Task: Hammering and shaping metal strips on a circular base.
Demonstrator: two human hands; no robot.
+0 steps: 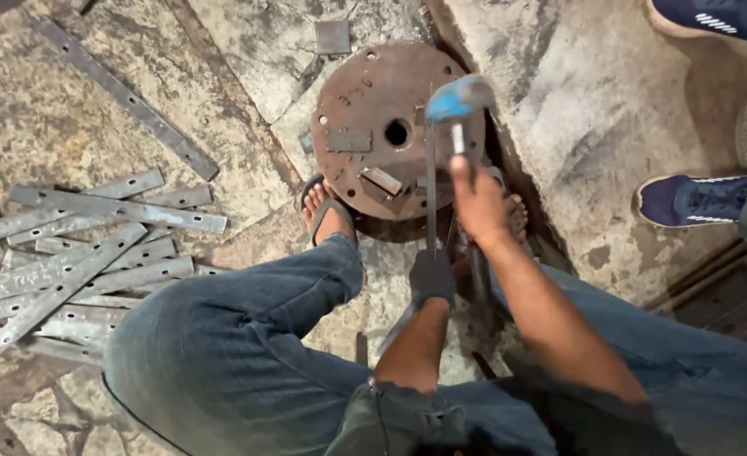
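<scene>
Gripping a hammer (459, 101), the right hand (475, 201) hovers over a round steel plate (382, 127).

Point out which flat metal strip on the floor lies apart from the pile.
The long dark flat metal strip at upper left, running diagonally alone across the stone floor; the other grey strips overlap in a heap below it.

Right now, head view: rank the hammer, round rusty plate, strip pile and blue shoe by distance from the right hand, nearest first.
1. Hammer: gripped in the right hand, head raised above it.
2. Round rusty plate: just beyond the hand, centre.
3. Blue shoe: off to the right.
4. Strip pile: far left on the floor.
</scene>
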